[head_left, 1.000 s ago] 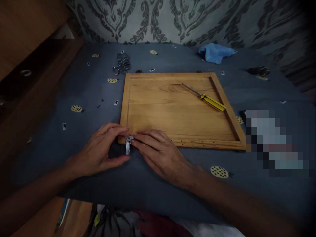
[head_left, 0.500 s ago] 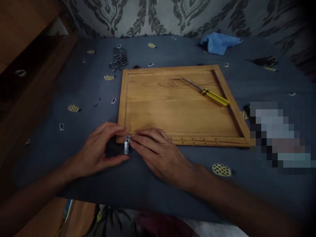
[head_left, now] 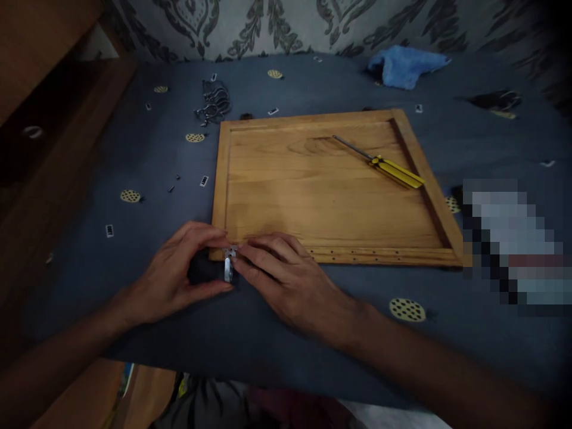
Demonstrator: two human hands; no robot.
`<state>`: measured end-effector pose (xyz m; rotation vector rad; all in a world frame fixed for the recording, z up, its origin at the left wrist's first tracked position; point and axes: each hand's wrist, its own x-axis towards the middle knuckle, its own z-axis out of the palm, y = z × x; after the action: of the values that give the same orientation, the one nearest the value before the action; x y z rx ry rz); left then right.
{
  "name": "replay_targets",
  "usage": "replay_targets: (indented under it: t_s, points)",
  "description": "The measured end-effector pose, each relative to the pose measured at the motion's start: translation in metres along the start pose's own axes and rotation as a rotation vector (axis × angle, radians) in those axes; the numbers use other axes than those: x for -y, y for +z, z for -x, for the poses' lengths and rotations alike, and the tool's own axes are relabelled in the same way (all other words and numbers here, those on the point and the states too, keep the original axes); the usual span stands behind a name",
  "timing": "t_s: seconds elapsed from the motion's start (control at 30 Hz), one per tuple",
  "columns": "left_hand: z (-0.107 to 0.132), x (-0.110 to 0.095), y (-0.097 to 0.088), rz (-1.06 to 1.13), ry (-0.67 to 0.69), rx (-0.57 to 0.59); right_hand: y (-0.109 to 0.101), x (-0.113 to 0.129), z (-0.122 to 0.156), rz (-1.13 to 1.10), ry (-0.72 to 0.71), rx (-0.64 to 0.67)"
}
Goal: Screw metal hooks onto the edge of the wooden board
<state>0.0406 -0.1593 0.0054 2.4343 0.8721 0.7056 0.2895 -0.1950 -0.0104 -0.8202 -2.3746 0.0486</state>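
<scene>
A small shiny metal hinge (head_left: 228, 269) sits at the near left corner of a framed wooden panel (head_left: 286, 208), its lower part jutting past the edge. My left hand (head_left: 176, 271) curves around it, fingertips on the upper end and thumb by the lower end. From the other side, my right hand (head_left: 290, 274) lies over the panel's near rail, its fingertips closed against the hinge. These fingers hide part of the metal. Small dark holes run along the rail to the right. A yellow-handled screwdriver (head_left: 397, 171) rests on the panel.
Two small screws (head_left: 171, 189) lie left of the panel on the blue patterned cloth (head_left: 156, 155). Beyond are a cluster of metal pieces (head_left: 215, 102) and a blue rag (head_left: 404, 67). A pixelated object (head_left: 509, 232) is at right; wooden furniture (head_left: 53, 173) borders the left.
The view has shifted slightly, so the panel and screwdriver appear a little to the right. Both hands stay at the hinge, with barely any movement of the fingers.
</scene>
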Motion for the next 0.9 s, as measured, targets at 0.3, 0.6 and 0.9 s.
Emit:
replay_targets:
  t_s: [0.3,0.6,0.9]
  points:
    - [-0.0012,-0.0013,-0.0001,0.003,-0.019,0.009,-0.0008,0.0007,-0.0011,0.046,-0.001,-0.002]
    - [-0.0011,-0.0008,0.0003,0.008,-0.028,0.009,0.0002,0.0010,-0.0001,0.056,0.003,-0.011]
    - [-0.0014,-0.0011,0.0003,0.016,-0.032,0.003,0.0003,0.0002,0.0004,0.069,-0.012,-0.008]
